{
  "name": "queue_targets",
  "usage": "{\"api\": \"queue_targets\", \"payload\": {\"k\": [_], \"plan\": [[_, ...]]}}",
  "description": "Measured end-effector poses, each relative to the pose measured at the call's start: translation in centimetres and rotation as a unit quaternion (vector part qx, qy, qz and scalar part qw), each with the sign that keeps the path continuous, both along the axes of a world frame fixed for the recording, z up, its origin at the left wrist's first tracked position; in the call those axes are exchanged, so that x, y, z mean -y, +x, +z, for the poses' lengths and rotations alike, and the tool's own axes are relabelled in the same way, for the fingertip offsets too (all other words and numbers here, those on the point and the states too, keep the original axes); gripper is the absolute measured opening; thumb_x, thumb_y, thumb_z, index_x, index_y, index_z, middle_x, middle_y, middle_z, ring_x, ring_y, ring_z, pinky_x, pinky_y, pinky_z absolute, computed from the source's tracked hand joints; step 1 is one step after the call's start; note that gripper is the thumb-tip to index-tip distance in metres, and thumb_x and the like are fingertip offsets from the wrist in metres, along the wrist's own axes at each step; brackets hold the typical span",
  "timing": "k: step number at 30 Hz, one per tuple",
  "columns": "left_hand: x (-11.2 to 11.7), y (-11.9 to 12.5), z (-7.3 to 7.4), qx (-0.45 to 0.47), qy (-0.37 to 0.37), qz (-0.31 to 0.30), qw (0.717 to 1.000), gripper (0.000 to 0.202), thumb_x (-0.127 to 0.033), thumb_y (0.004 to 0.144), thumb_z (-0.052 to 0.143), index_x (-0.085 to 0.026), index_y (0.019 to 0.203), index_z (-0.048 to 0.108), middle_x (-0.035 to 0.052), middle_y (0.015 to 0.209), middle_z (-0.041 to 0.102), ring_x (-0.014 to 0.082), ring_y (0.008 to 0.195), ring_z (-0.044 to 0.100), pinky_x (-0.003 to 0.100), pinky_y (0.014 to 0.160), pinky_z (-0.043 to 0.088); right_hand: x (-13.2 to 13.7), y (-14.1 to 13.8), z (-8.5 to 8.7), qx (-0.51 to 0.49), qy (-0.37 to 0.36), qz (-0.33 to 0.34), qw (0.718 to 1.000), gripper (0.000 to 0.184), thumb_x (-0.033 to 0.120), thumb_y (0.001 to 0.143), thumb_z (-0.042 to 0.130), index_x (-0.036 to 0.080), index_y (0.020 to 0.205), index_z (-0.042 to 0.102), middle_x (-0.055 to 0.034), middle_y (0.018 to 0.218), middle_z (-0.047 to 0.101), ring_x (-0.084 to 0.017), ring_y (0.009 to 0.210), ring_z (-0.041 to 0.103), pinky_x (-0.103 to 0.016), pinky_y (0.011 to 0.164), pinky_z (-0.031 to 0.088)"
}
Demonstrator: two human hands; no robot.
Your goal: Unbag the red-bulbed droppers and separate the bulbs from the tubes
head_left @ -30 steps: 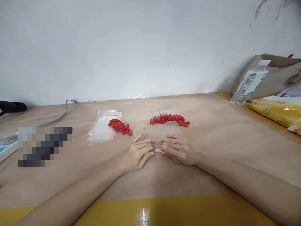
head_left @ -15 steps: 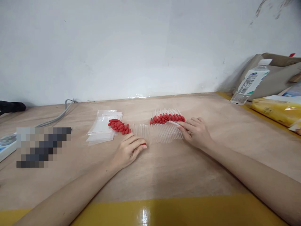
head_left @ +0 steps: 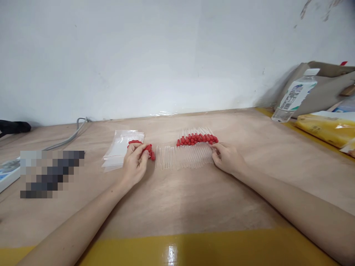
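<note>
At the right of the frame, a clear plastic bottle with a white cap and printed label [head_left: 295,96] tilts in front of a grey-brown, box-like container [head_left: 330,87], with a shiny yellow plastic package [head_left: 327,130] just below it. At the left edge lie a black object of unclear kind [head_left: 15,126], a grey cable [head_left: 68,139] and a dark, pixelated object [head_left: 52,175], while a glossy yellow strip [head_left: 133,251] crosses the bottom. A white, scuffed wall [head_left: 166,55] fills the upper half.
</note>
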State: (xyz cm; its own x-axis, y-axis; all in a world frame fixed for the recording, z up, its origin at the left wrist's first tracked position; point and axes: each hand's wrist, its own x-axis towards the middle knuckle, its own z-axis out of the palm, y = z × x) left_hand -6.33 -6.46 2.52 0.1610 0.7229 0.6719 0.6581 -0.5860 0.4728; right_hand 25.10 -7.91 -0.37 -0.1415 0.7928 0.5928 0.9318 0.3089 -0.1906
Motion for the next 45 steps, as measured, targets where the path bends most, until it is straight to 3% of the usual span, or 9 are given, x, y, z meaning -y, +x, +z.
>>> {"api": "queue_targets", "payload": {"k": [5,10,15,21,25,30,34,41,45], "plan": [[0.0,-0.2,0.8,0.056,0.0,0.025,0.998,0.018,-0.023,0.083,0.047,-0.019,0.096,0.06,0.0044,0.085,0.052,0.0158,0.08,0.058,0.035,0.07,0.056,-0.2,-0.2,-0.5,-0.039,-0.012,0.021,0.999,0.028,0.017,0.073,0.043,0.012,0.091,0.065,-0.0066,0.069,0.064,-0.018,0.065,0.059,-0.029,0.064,0.045],[0.0,-0.4,1.0,0.049,0.017,0.039,0.998,0.018,-0.025,0.082,0.049,-0.019,0.095,0.06,0.0043,0.085,0.052,0.0156,0.081,0.057,0.033,0.069,0.056,0.1,-0.7,0.0,-0.055,-0.045,0.011,0.997,0.017,0.021,0.073,0.045,0.016,0.07,0.062,-0.0021,0.058,0.058,-0.015,0.055,0.053,-0.026,0.056,0.041],[-0.2,-0.5,1.0,0.044,0.029,0.057,0.997,0.021,-0.027,0.081,0.052,-0.018,0.098,0.059,0.0044,0.088,0.053,0.0141,0.078,0.058,0.031,0.068,0.054,0.3,-0.7,0.4,-0.036,-0.056,0.02,0.998,0.027,0.029,0.077,0.047,0.018,0.054,0.052,-0.0009,0.051,0.051,-0.013,0.05,0.048,-0.025,0.051,0.036],[-1.8,-2.4,0.8,0.065,0.017,0.084,0.994,0.031,-0.03,0.078,0.054,-0.02,0.107,0.05,0.0022,0.086,0.057,0.0116,0.07,0.057,0.027,0.065,0.051,0.1,-0.3,0.0,-0.048,-0.04,0.009,0.998,0.02,0.021,0.075,0.046,0.017,0.07,0.065,-0.003,0.062,0.062,-0.016,0.059,0.056,-0.027,0.06,0.041],[-3.8,-4.8,1.0,0.094,0.013,0.107,0.99,0.034,-0.032,0.073,0.059,-0.019,0.103,0.05,0.0011,0.083,0.058,0.0101,0.064,0.055,0.023,0.058,0.047,0.1,-0.3,0.0,-0.044,-0.03,-0.004,0.999,0.019,0.019,0.072,0.048,0.017,0.076,0.067,-0.0027,0.066,0.064,-0.017,0.064,0.059,-0.03,0.066,0.04],[-6.1,-7.1,0.8,0.093,-0.035,0.136,0.986,0.027,-0.034,0.07,0.061,-0.016,0.089,0.055,0.002,0.078,0.06,0.0111,0.066,0.056,0.023,0.063,0.047,0.2,-0.5,0.1,-0.067,-0.02,-0.006,0.998,0.018,0.018,0.072,0.048,0.017,0.076,0.066,-0.0018,0.067,0.064,-0.016,0.062,0.058,-0.03,0.068,0.037],[-6.6,-7.2,0.8,0.065,-0.064,0.148,0.985,0.023,-0.037,0.072,0.058,-0.016,0.081,0.059,0.0023,0.077,0.063,0.0126,0.068,0.058,0.024,0.066,0.047,0.2,-0.6,0.2,-0.068,-0.004,0.002,0.998,0.018,0.018,0.073,0.047,0.017,0.075,0.065,-0.0022,0.068,0.064,-0.016,0.064,0.058,-0.03,0.067,0.034],[-5.6,-5.7,1.2,-0.034,-0.041,0.121,0.991,0.021,-0.038,0.075,0.055,-0.018,0.078,0.063,0.0,0.071,0.062,0.012,0.061,0.054,0.023,0.061,0.043,0.2,-0.6,0.1,-0.062,-0.008,-0.004,0.998,0.018,0.019,0.074,0.048,0.017,0.076,0.065,-0.0016,0.069,0.064,-0.015,0.066,0.058,-0.029,0.066,0.031],[-5.7,-5.8,1.0,-0.07,-0.03,0.135,0.988,0.022,-0.038,0.075,0.055,-0.018,0.076,0.064,0.0006,0.073,0.061,0.0121,0.06,0.051,0.024,0.058,0.041,0.2,-0.5,0.1,-0.066,0.01,-0.003,0.998,0.018,0.021,0.075,0.047,0.018,0.075,0.065,-0.0017,0.07,0.064,-0.015,0.067,0.058,-0.029,0.067,0.029]]}}
